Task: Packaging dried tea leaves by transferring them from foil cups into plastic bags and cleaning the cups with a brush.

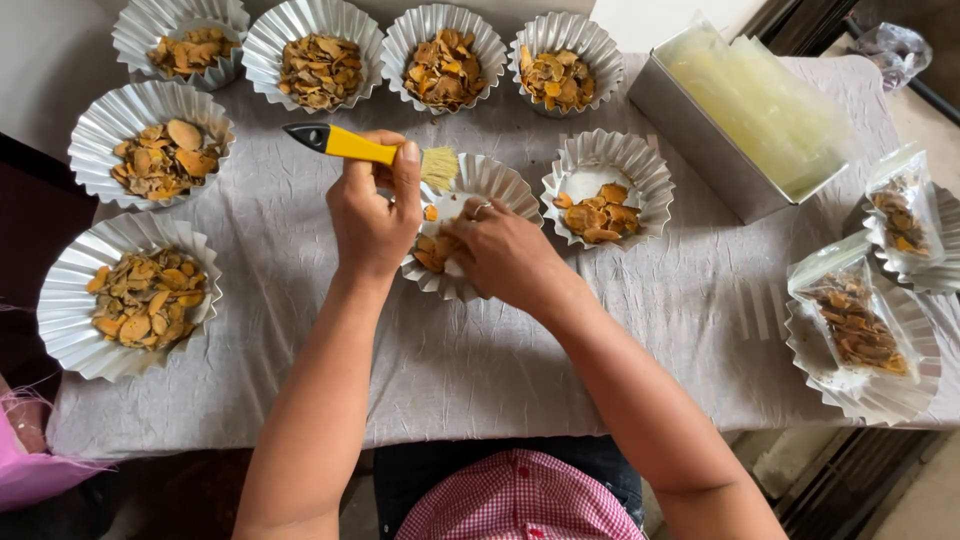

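Left hand (pixel 372 215) fingers clamp yellow-handled bristle brush (pixel 372 150), angled to sweep; right hand (pixel 503 252) fingers pinch fluted foil dish (pixel 492 180), steadying it.

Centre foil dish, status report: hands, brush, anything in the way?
Left hand grips brush over centre dish. Right hand in the dried slices. Neighbouring dish close by, nothing blocking.

Centre tray (pixel 495 180) sits on the cloth (pixel 480 350), both hands over it: left hand (pixel 372 215) holds a brush (pixel 365 148) above its far-left edge, right hand (pixel 505 255) in the tray on the slices (pixel 435 250). Second tray (pixel 607 185) just right. Four trays (pixel 440 55) in a row behind, two more (pixel 130 295) left. Metal box (pixel 700 140) far right, bagged slices (pixel 855 320) on trays at right edge
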